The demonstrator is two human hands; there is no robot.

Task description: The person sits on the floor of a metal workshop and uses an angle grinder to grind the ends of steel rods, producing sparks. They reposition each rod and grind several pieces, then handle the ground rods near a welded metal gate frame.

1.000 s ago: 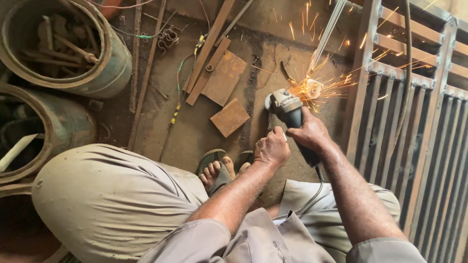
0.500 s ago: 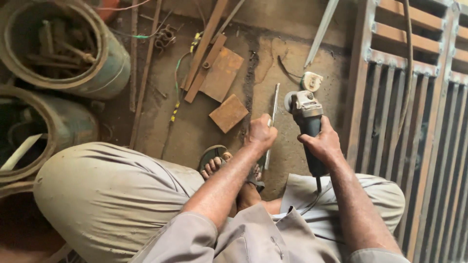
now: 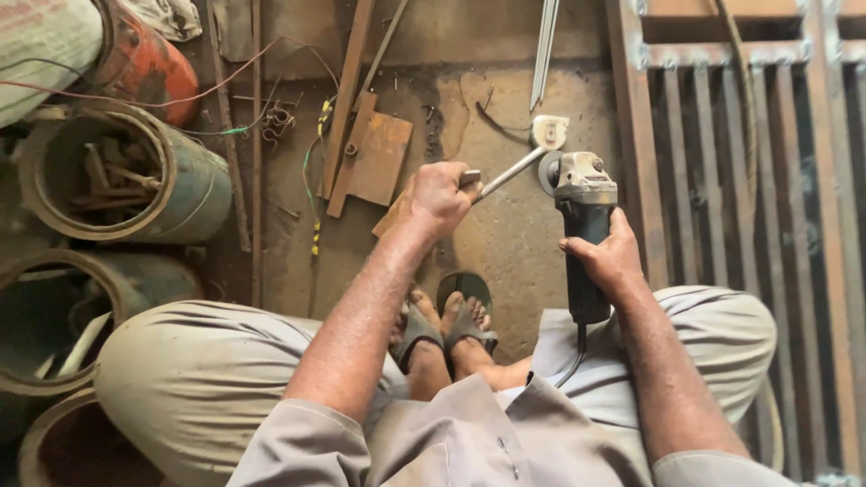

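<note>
My right hand (image 3: 612, 261) is closed round the body of the angle grinder (image 3: 582, 230), held idle above the floor by the metal grille (image 3: 749, 180), no sparks, while my left hand (image 3: 437, 197) grips a spanner (image 3: 510, 171) reaching to its head — grinding seemingly paused, disc work not finished.

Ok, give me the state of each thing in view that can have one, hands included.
Left hand: closed around a thin metal rod, raised toward the grinder head.
Right hand: gripping the dark-bodied angle grinder, held upright; no sparks.
Rusty flat steel plate: lying flat on the floor.
Green open-topped drum: tipped on its side, holding metal scraps.
Grey sandals: on the feet.
</note>
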